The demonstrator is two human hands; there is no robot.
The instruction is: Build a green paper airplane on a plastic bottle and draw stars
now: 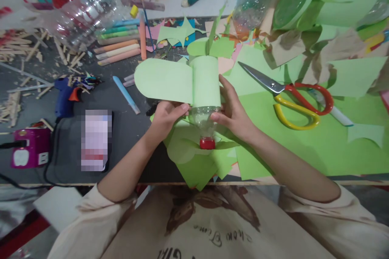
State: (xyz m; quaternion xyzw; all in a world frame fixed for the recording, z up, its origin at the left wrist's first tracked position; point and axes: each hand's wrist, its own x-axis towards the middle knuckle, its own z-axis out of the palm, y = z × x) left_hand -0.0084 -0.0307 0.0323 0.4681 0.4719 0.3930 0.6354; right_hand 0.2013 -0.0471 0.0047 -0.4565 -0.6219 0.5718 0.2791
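A clear plastic bottle (204, 119) with a red cap (207, 143) points its neck toward me. Pale green paper (206, 83) wraps its body, and a long rounded paper flap (165, 80) sticks out to the left. At the far end stand brighter green paper pieces (199, 47). My left hand (167, 117) pinches the wrapped bottle at the flap's lower edge. From the right, my right hand (232, 109) grips the bottle, thumb on the clear plastic and fingers behind the paper. Green paper scraps (197, 170) lie beneath the bottle.
Scissors with red and yellow handles (282, 93) lie on green sheets to the right. A blue glue gun (64, 97), a phone (95, 139) and a purple plug block (30, 147) are left. Crayons (118, 44), sticks (27, 48) and clear bottles (91, 12) crowd the back.
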